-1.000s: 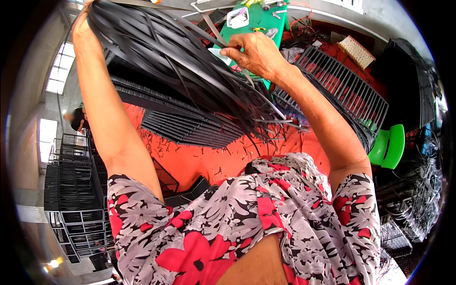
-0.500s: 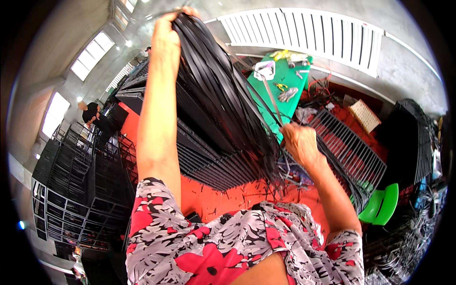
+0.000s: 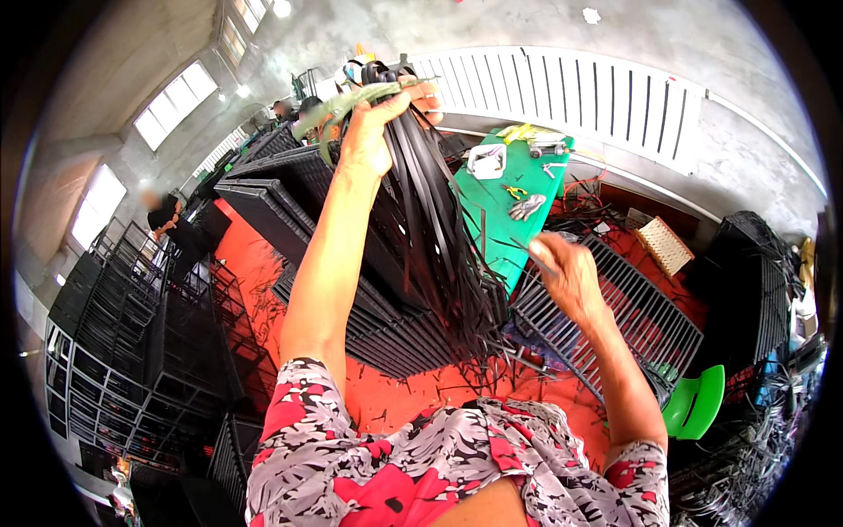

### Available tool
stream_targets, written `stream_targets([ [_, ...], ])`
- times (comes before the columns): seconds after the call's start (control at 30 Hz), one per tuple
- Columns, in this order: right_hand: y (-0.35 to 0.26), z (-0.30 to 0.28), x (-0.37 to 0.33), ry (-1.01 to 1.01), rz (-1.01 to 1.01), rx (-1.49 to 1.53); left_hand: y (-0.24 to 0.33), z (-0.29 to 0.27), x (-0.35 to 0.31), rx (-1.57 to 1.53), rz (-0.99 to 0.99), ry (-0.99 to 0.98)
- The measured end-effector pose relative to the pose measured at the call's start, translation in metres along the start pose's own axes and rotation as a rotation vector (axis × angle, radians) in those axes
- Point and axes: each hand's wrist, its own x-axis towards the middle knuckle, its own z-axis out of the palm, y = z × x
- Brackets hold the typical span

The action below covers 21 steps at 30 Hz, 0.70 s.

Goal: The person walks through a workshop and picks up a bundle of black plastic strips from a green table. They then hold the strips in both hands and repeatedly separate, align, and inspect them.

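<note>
My left hand (image 3: 373, 140) is raised and wrapped round the top of a bundle of flat black plastic strips (image 3: 426, 220). Long and loose, the strips hang down beside a stack of black woven panels (image 3: 395, 334). A pale green, crumpled band (image 3: 356, 101) lies across the bundle's top by my left thumb. To the right, my right hand (image 3: 569, 270) is closed, apart from the bundle, with a short dark end of a strip showing at its fingertips; the rest of that strip is hard to make out.
A green table (image 3: 492, 198) holds a white tray (image 3: 486, 162), yellow-handled pliers (image 3: 515, 191) and a grey glove (image 3: 526, 207). Nearby are a black slatted frame (image 3: 615, 307), a green chair (image 3: 695, 404) and a wicker basket (image 3: 665, 246). Black racks (image 3: 114, 351) and another person (image 3: 165, 215) are at left.
My left hand has moved right and lower with the bundle, and the green band now shows at its top. The long strip stretched from my right hand no longer shows.
</note>
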Motion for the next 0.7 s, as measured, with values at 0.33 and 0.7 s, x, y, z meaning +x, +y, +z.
stream_targets([
  [0.33, -0.087, 0.024, 0.051, -0.429, 0.413, 1.217, -0.022, 0.009, -0.031, 0.028, -0.060, -0.029],
  [0.7, -0.071, 0.059, 0.055, 0.366, -0.022, 0.000, -0.028, 0.010, -0.042, -0.067, -0.067, -0.042],
])
